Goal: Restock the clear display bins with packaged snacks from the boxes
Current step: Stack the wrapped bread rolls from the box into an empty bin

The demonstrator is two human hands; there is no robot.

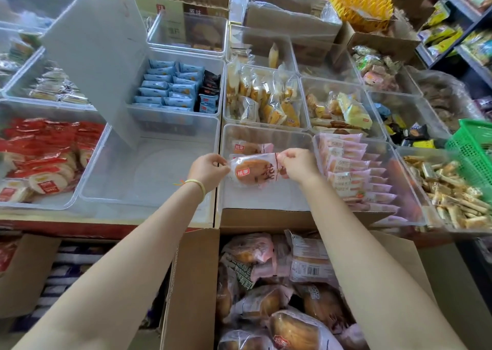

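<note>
I hold one packaged pastry [254, 173] over the clear bin [266, 134], near its front wall, with my left hand [207, 172] pinching the left seal and my right hand [298, 165] pinching the right one. I think this two-sided grip keeps the wrapper flat and face-up, so it can lie in front of the pastry packet [250, 147] at the bin's back wall. The open box [191, 283] of the same snacks stands just below the bin's front edge.

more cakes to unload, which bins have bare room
Free: the bin under both hands, bare floor nearer than the held cake pack; the clear bin left of it, behind the red packs. Crowded: pink packs, blue packs.
</note>
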